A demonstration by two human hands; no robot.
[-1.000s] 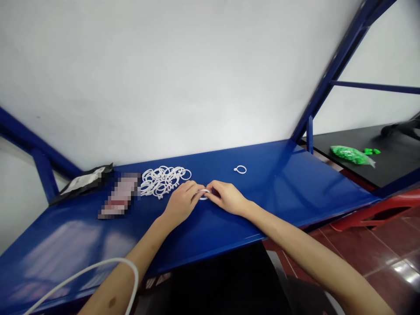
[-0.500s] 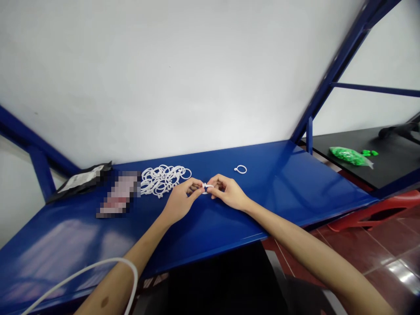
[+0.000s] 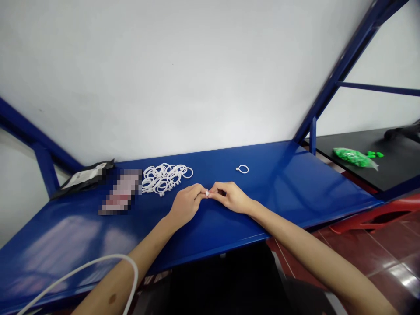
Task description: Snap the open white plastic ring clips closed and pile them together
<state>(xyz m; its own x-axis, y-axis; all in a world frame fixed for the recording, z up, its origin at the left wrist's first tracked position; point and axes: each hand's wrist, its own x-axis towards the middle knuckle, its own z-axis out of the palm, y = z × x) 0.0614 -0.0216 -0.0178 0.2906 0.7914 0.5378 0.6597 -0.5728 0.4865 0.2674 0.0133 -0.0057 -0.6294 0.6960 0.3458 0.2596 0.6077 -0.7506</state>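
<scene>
Over the middle of the blue table, my left hand and my right hand meet fingertip to fingertip. Both are closed in a pinch on a small white plastic ring, most of it hidden by the fingers. A heap of similar white rings, each with a small knob, lies to the left behind my left hand. One single white ring rests apart on the table, beyond my right hand.
On the blue table, a blurred-out flat object and a black package with a white label lie left. A white cable arcs over my left forearm. A bag of green pieces sits on a black table at right, above a red stool.
The fingertips of both hands have drawn together around the ring, which now shows only as a small white bit. The heap and the single ring stay where they lay.
</scene>
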